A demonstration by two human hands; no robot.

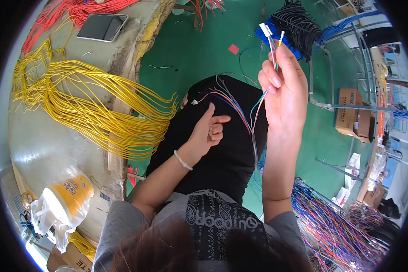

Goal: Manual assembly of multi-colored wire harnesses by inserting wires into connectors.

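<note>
My right hand (283, 86) is raised at the right, its fingers closed around thin coloured wires of a wire harness. From its fingertips stick up a small white plug connector (265, 30) and a loose yellow wire end with a metal terminal (281, 38). Below the hand, the wires run down to the harness's grey sheath (254, 152), which lies over my black-clad lap. Other red, blue and grey harness wires (233, 103) fan out to the left, near another small white connector (195, 102). My left hand (207, 131) hovers by them, thumb and index finger stretched apart, holding nothing.
On the worn table (36, 145) at the left lie a large bundle of yellow wires (95, 99), red wires (63, 18), a phone (103, 27) and a bagged yellow cup (72, 192). Black cables (297, 25), a cardboard box (351, 111) and multicoloured wires (324, 222) are at the right.
</note>
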